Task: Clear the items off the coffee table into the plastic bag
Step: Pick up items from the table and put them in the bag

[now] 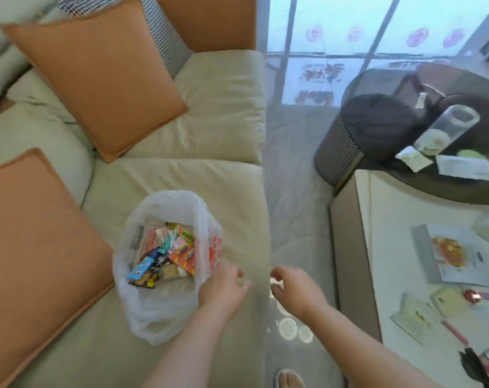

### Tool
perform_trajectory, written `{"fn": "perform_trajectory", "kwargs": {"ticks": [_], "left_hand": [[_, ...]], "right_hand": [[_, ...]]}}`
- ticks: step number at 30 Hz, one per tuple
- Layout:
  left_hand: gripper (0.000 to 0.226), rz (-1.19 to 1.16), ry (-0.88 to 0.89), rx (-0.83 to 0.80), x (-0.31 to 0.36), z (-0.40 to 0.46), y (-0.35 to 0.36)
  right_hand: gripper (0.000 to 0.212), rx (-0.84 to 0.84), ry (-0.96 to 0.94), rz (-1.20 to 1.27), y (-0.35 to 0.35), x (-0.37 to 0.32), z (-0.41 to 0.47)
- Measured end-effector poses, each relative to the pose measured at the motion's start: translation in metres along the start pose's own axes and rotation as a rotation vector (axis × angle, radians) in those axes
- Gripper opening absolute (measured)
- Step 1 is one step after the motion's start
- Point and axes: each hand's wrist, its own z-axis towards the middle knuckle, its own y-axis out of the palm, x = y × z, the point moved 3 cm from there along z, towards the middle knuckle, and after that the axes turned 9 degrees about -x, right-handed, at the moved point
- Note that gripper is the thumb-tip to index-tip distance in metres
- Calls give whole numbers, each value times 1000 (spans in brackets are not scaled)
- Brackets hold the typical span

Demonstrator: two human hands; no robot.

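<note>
A white plastic bag (142, 309) stands open on the beige sofa seat, with several small colourful packets and boxes inside. My left hand (223, 287) hovers just right of the bag's rim, fingers loosely curled and holding nothing. My right hand (296, 289) is over the floor gap between sofa and table, fingers loosely curled, nothing visible in it. On the white coffee table (391, 247) at the right lie a printed leaflet (450, 253), a yellowish card (414, 317), a red pen (456, 331), a small red item (472, 295) and a black object (472, 365).
Two orange cushions (97, 77) lean on the sofa at left. A round dark glass table (433, 189) at upper right carries a clear jar (447, 127) and white papers. Grey glossy floor runs between sofa and tables; a slippered foot (289, 379) shows at the bottom.
</note>
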Motion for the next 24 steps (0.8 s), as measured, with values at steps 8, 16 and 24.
{"fn": "perform_trajectory", "kwargs": {"ticks": [8, 16, 24], "left_hand": [[38, 343, 284, -193, 95, -41, 85], [41, 621, 516, -329, 186, -97, 178], [44, 758, 610, -443, 258, -152, 290]], "right_hand": [[33, 196, 263, 147, 10, 117, -105], [34, 305, 487, 280, 42, 233, -211], [41, 352, 700, 472, 90, 350, -310]]}}
